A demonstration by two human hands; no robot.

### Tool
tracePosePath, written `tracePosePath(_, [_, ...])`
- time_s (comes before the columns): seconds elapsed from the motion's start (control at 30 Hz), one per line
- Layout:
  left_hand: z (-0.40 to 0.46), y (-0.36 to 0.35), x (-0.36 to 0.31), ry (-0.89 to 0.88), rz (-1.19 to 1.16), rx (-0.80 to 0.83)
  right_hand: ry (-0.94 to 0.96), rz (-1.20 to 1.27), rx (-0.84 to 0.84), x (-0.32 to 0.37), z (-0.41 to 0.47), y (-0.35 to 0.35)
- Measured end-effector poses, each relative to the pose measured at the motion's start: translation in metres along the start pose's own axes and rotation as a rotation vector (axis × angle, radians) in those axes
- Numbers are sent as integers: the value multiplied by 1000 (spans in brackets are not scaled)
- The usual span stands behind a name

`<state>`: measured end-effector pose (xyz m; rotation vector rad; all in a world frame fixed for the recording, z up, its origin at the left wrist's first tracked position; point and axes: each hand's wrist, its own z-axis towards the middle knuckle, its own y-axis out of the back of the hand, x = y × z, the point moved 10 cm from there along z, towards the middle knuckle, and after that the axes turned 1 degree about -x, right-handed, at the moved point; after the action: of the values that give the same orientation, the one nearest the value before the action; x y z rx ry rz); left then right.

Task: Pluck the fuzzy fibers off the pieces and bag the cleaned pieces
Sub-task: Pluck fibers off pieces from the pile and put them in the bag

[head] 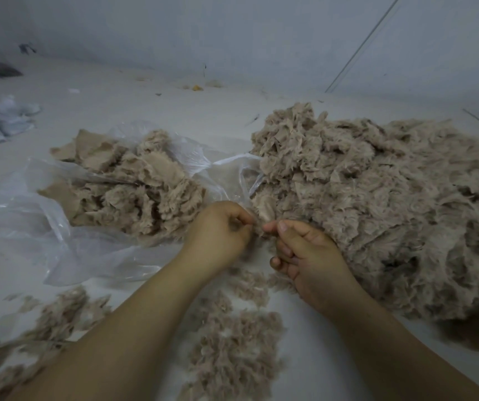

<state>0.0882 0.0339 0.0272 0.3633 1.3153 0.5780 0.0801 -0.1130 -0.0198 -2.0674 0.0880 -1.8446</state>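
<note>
Both hands meet in the middle of the floor, close to me, and they work on one small piece (261,211) of beige plush between them. The left hand (221,227) has its fingers curled in and seems to pinch a tuft at the piece's left edge. The right hand (299,247) holds thumb against forefinger on the fuzz at the lower edge, and its other fingers are folded under. How much of the piece each hand covers I cannot tell, because the fingers hide most of it.

The piece lies just at the near edge of the big pile (377,204), which fills the right side of the floor. The bag (30,227), clear and thin, lies open on the left side, and already there are cleaned pieces (122,183) in it. Loose fibers (232,342) are scattered on the floor under the forearms, toward the near edge.

I judge that such a piece is very light, soft and limp, so it will not keep any shape. It should be held by the flat cloth backing with one hand, while the other takes the long fibers near their roots at the cut edge. The fluff is slippery and clings to skin, so small pinches will pull better than big ones. The bag is also flimsy and its mouth may fall closed
</note>
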Motion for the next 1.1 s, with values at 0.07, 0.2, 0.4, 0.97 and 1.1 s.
tracePosePath(0.07, [-4,-10,11,144,-143,63,-2,-23,25,0,0,-3])
tracePosePath(0.2, [-8,-9,21,279,-369,23,-59,22,38,-3,0,-4])
tracePosePath(0.4, [-8,11,10,132,-278,-104,-104,29,4,-7,1,-1])
tracePosePath(0.97, [-10,17,-13,-96,80,-181,-137,68,8,-6,-1,-5])
tracePosePath(1.1, [-11,17,-22,-172,6,-184,-140,69,3,-6,-1,-6])
